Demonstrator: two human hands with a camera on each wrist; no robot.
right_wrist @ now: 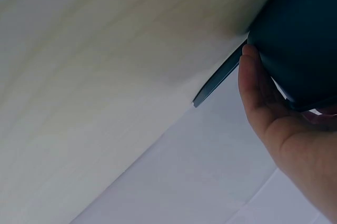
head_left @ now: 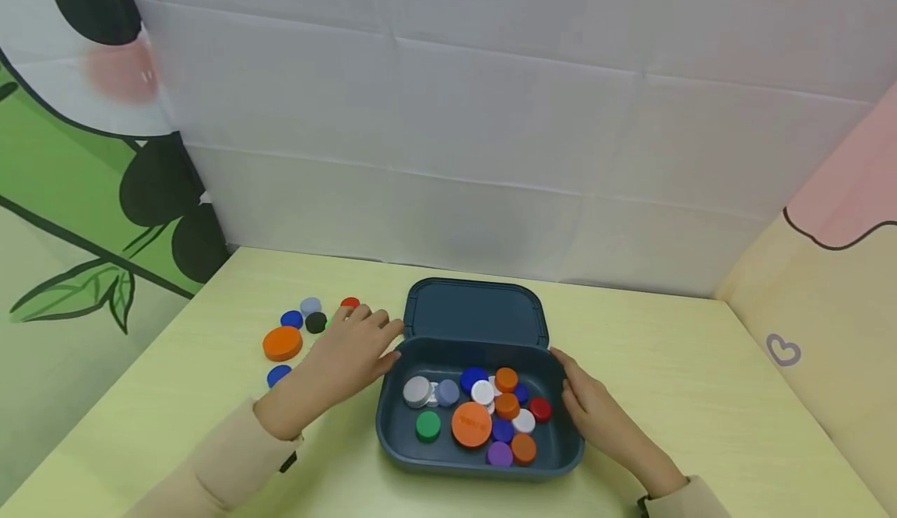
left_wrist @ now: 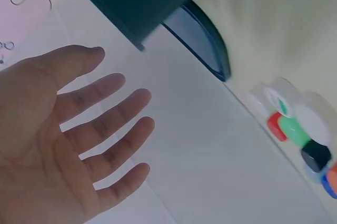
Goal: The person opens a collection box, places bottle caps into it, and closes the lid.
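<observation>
A dark blue box [head_left: 420, 462] holds several round caps, among them a large orange one [head_left: 471, 424], a green one [head_left: 428, 426] and a purple one [head_left: 500, 454]. My left hand [head_left: 353, 354] hovers just left of the box, palm down, fingers spread; in the left wrist view the hand [left_wrist: 79, 134] is empty. My right hand [head_left: 603, 417] touches the box's right side, and the right wrist view shows its fingers [right_wrist: 255, 87] lying along the box wall [right_wrist: 300, 39].
Left of my left hand lie loose caps: a large orange one [head_left: 283, 343], blue ones [head_left: 291, 319], a black one [head_left: 316, 322] and a red one [head_left: 350, 302]. Behind the box lies a dark lid [head_left: 476, 311]. A cloth wall [head_left: 490, 113] stands at the table's back edge.
</observation>
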